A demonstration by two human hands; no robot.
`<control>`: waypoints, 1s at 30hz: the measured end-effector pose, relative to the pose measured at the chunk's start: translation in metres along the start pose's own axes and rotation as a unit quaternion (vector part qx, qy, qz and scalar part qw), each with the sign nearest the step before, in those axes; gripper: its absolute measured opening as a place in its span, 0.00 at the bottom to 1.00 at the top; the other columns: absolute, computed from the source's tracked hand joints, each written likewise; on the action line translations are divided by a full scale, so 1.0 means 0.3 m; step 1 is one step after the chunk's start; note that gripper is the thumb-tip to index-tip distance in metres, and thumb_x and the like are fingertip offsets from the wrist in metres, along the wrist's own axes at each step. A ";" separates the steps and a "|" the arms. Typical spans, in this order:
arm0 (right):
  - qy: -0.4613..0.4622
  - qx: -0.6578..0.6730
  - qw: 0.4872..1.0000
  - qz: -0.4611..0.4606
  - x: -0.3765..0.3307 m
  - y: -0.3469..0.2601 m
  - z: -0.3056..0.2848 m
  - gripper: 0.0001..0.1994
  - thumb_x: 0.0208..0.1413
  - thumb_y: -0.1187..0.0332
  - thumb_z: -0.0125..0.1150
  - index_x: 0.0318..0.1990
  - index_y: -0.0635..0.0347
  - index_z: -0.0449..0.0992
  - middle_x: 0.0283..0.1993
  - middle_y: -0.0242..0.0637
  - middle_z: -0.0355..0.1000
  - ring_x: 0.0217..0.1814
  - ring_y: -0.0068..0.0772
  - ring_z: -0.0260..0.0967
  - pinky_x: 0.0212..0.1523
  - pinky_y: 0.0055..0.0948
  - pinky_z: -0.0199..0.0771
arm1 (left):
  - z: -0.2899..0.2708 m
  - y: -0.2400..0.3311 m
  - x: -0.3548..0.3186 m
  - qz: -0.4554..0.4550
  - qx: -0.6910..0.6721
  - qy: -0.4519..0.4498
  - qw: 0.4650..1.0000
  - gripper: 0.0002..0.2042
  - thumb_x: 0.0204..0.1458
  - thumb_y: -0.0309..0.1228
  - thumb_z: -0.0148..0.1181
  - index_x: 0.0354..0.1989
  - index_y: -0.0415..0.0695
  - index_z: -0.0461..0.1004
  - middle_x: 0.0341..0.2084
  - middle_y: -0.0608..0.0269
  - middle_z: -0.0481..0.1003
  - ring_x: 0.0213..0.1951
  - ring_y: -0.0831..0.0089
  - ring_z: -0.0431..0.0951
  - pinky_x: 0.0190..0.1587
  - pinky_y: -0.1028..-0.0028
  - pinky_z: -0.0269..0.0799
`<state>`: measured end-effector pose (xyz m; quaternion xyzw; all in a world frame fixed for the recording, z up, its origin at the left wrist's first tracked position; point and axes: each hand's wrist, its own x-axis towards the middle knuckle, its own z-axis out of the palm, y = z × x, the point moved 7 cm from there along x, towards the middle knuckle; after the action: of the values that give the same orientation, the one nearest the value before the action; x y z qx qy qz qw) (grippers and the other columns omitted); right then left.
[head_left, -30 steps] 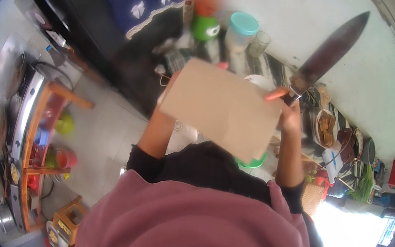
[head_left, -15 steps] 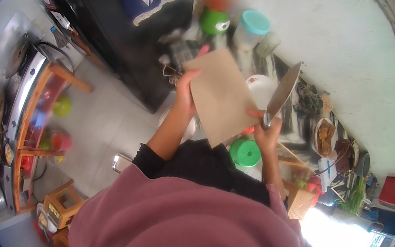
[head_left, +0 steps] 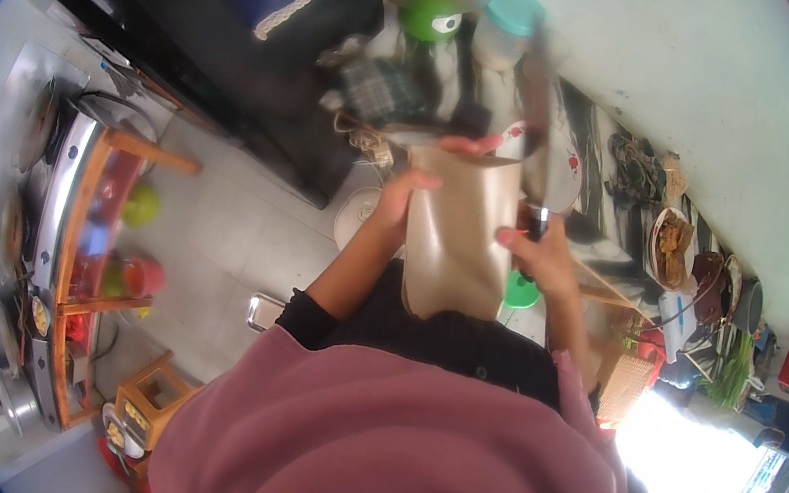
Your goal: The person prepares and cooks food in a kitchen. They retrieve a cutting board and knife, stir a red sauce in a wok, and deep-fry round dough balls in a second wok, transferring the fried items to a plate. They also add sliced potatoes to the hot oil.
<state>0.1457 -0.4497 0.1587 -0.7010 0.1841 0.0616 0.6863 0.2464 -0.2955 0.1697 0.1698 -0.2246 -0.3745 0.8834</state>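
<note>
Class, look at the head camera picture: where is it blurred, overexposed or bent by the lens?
Head view: the knife in the right hand smears with motion blur; the board held by the left hand is fairly sharp; daylight at lower right blows out white; fisheye bends the wooden shelf near the rim.

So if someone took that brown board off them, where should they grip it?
By the board's bare lower edge, coming from below. The left hand covers its left edge; the right hand holds its right edge along with a knife, blade pointing up, so that side is best avoided.

left hand [head_left: 398,209] on board [head_left: 457,235], right hand [head_left: 536,256] (gripping knife [head_left: 538,115])
</note>
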 end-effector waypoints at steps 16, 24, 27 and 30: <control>0.143 -0.044 0.986 -0.066 0.074 -0.136 -0.042 0.19 0.52 0.70 0.67 0.49 0.70 0.71 0.29 0.33 0.73 0.21 0.19 0.67 0.18 0.21 0.64 | -0.145 -0.072 -0.127 -0.135 0.260 0.279 0.915 0.21 0.64 0.40 0.52 0.55 0.34 0.69 0.47 0.57 0.75 0.47 0.72 0.75 0.49 0.70 0.71; 0.073 -0.128 0.974 -0.172 -0.028 -0.207 -0.009 0.15 0.57 0.74 0.59 0.51 0.66 0.69 0.29 0.35 0.73 0.27 0.21 0.70 0.27 0.25 0.68 | -0.355 0.234 0.064 0.175 0.145 0.398 0.889 0.12 0.60 0.36 0.51 0.46 0.43 0.70 0.25 0.63 0.71 0.21 0.70 0.71 0.22 0.70 0.65; -0.040 -0.129 0.990 -0.049 -0.115 -0.128 0.046 0.17 0.57 0.75 0.59 0.53 0.65 0.66 0.30 0.38 0.74 0.33 0.24 0.73 0.33 0.28 0.70 | -0.380 0.295 0.109 0.189 0.084 0.436 0.876 0.06 0.56 0.34 0.49 0.39 0.48 0.68 0.18 0.68 0.63 0.14 0.74 0.59 0.16 0.74 0.51; -0.009 -0.231 0.968 -0.096 -0.175 -0.126 0.073 0.19 0.56 0.75 0.61 0.54 0.64 0.64 0.31 0.44 0.75 0.36 0.33 0.75 0.35 0.32 0.71 | -0.368 0.355 0.161 0.245 0.099 0.460 0.848 0.06 0.56 0.35 0.50 0.36 0.48 0.67 0.17 0.69 0.61 0.14 0.76 0.57 0.16 0.75 0.51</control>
<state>0.1138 -0.4195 0.2108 -0.8541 0.0908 0.0429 0.5103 0.3964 -0.2460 0.1398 0.3491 0.1375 -0.0006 0.9269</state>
